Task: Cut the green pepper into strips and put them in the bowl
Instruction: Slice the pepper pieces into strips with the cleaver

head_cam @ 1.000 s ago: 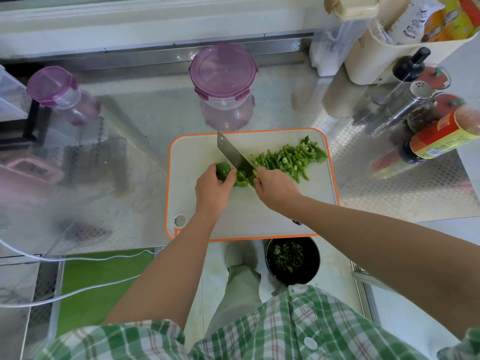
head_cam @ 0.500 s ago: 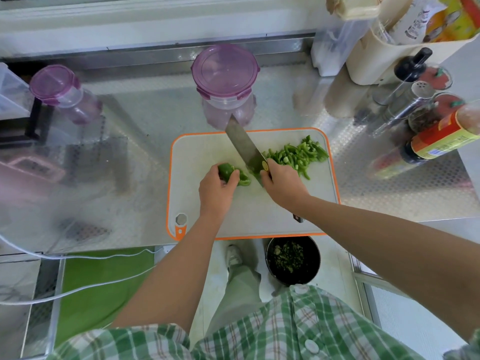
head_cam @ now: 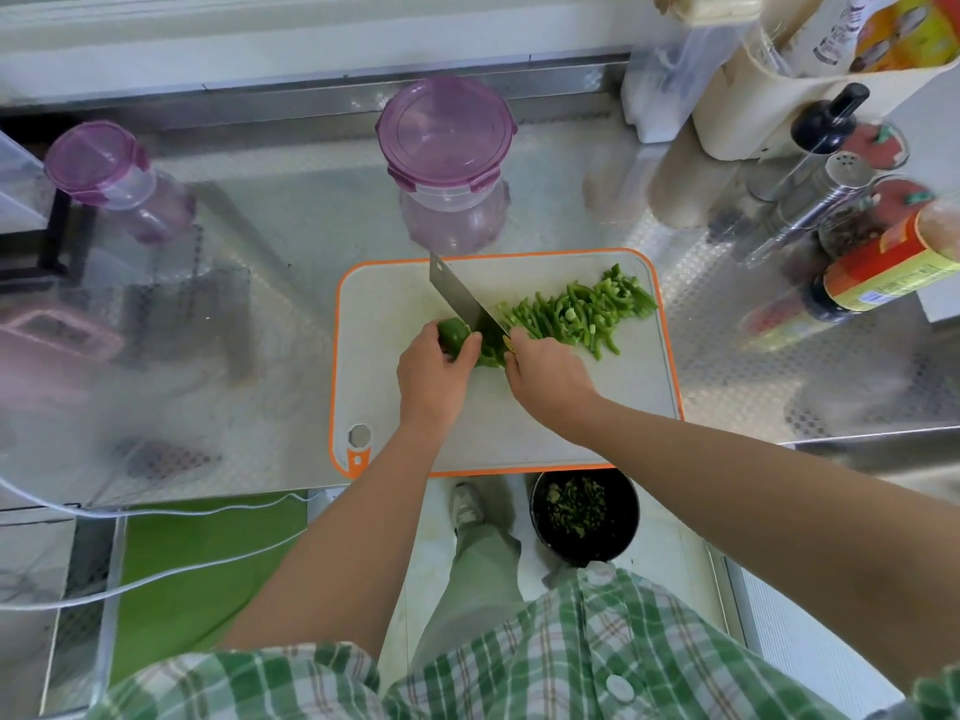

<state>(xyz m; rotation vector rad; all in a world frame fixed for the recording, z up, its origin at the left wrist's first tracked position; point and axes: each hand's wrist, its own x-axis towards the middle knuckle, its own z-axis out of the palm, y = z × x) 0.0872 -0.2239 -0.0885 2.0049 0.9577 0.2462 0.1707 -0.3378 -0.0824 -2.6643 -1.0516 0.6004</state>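
The pepper (head_cam: 453, 332) is held down on the board (head_cam: 639, 392) by the left hand (head_cam: 434, 376). Fingers are curled over it, so only its left end and a cut edge are seen. The knife (head_cam: 460, 298) is gripped by the right hand (head_cam: 548, 379), fingers clenched round the handle, which is hidden. The blade is set on the pepper, just beside the left fingertips, with the tip pointed far-left. Strips (head_cam: 576, 309) are heaped on the board's far right part, just beside the blade and nearly at the right rim.

A jar (head_cam: 445, 132) with a purple lid is stood just behind the board's far edge, near the knife tip. A second jar (head_cam: 96, 158) is seen far left, well apart. A sauce bottle (head_cam: 883, 275), a shaker (head_cam: 810, 200) and a black-capped bottle (head_cam: 826, 127) are crowded right of the board, apart from it. A cream bin (head_cam: 769, 96) is behind them.

A black bowl (head_cam: 587, 553) with chopped green bits is seen below the counter's near edge, beside a shoe (head_cam: 466, 504). A white cable (head_cam: 156, 511) is trailed over a green mat (head_cam: 208, 558) at near left.
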